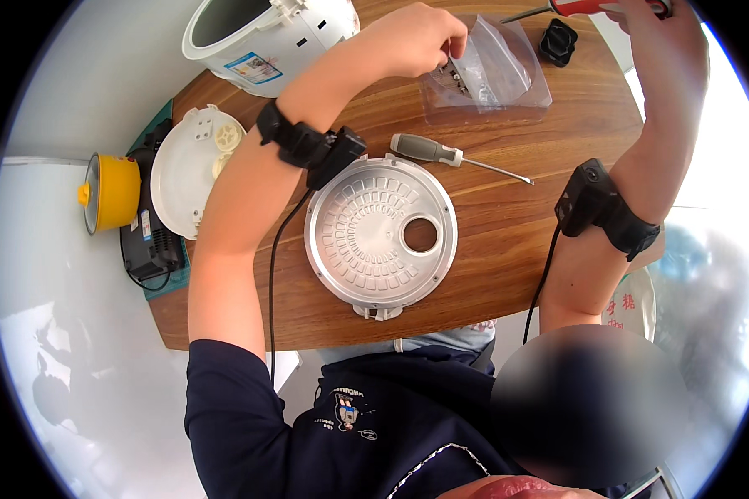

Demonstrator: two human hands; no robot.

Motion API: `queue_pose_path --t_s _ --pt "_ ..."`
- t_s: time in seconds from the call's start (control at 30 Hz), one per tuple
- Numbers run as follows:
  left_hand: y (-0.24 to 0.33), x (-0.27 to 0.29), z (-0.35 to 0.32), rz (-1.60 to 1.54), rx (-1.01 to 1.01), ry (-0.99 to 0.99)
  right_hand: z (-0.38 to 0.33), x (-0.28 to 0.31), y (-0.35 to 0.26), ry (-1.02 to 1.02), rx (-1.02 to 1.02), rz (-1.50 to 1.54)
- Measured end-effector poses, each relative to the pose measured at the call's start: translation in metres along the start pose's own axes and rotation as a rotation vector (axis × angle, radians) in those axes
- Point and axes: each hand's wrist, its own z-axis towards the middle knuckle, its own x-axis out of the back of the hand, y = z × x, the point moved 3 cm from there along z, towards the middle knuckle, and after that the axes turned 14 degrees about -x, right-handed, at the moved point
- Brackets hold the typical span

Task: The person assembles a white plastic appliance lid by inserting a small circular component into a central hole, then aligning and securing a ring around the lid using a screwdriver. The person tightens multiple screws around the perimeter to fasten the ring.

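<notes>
My left hand [416,37] reaches across the wooden table [508,241] with its fingertips pinched on a small metal part at the mouth of a clear plastic bag [495,71]. Up at the top edge, my right hand [657,21] grips a red-handled screwdriver [587,7] whose shaft points left. A round silver metal plate [380,237] with a ribbed pattern and a round hole lies near me. Beyond that plate lies a grey-handled screwdriver [441,154].
A white rice cooker body [266,33] stands at the far left of the table. A white plastic lid disc [193,166] overhangs the left edge. A black knob-like part [558,40] sits beside the bag. A yellow pot [112,191] and a black device [146,241] lie below the table.
</notes>
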Motion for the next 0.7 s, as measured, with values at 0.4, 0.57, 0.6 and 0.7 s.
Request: queue_pose_path --t_s 0.4,0.57,0.6,0.7 --pt "-0.008 -0.036 0.019 0.277 0.139 -0.198 -0.006 -0.001 0.0 -0.017 0.077 0.023" --pt "-0.014 -0.037 0.017 0.304 -0.047 -0.093 -0.001 -0.004 0.003 -0.032 0.03 0.023" --pt "-0.014 -0.035 0.015 0.303 -0.107 -0.042 0.0 -0.004 0.003 -0.028 0.044 0.007" --pt "-0.001 -0.011 0.009 -0.004 0.08 0.126 -0.001 -0.005 0.002 -0.016 0.037 0.04"
